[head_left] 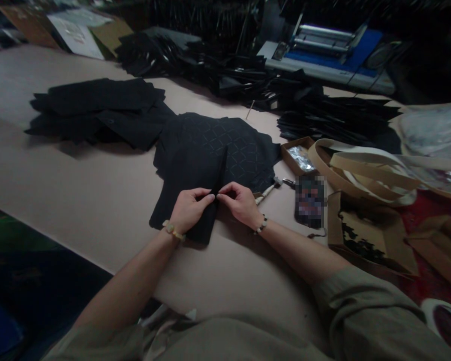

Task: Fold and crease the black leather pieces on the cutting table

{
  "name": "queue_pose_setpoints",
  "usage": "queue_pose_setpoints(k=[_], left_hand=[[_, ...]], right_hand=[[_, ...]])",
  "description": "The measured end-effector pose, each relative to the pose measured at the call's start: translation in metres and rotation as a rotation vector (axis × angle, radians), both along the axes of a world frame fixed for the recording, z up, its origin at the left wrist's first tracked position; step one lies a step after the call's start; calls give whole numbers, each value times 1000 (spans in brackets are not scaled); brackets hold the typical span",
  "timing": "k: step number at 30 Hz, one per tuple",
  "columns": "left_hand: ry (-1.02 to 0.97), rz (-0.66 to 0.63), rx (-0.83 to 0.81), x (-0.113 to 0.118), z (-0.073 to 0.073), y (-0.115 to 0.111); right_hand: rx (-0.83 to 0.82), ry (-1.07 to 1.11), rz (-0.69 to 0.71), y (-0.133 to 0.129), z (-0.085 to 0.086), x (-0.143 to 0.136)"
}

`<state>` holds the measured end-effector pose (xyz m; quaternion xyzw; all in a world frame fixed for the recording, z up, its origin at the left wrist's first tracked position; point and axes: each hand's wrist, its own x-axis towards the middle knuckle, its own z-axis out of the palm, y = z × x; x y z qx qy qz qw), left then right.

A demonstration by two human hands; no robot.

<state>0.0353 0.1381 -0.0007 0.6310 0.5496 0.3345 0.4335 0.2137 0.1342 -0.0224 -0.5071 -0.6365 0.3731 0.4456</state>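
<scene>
A black cut piece of fabric or leather (pixel 188 175) lies before me, with one edge raised between my hands. My left hand (pixel 190 206) pinches that raised edge between thumb and fingers. Close beside it, my right hand (pixel 241 203) is closed in a pinch at the same edge, the fingertips of both hands almost meeting. Whatever small part may sit between the fingertips is too small to make out. Under and behind the piece is a stack of black pieces (pixel 236 145) marked with a pale diamond line pattern.
More black pieces (pixel 97 110) are piled at the left, others (pixel 225 75) along the back. On the right are a hammer (pixel 272 188), a phone (pixel 310 200), a small box of shiny parts (pixel 299 158), tan straps (pixel 368 170) and a cardboard box of black bits (pixel 372 235).
</scene>
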Motion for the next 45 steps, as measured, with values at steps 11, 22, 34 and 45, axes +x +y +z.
queue_pose_setpoints(k=[11, 22, 34, 45], left_hand=[[28, -2, 72, -1, -1, 1], [-85, 37, 59, 2, -2, -2], [-182, 37, 43, 6, -5, -3], [-231, 50, -78, 4, -6, 0]], right_hand=[[-62, 88, -11, 3, 0, 0], [-107, 205, -42, 3, 0, -1], [-118, 215, -21, 4, -2, 0], [-94, 165, -28, 5, -3, 0]])
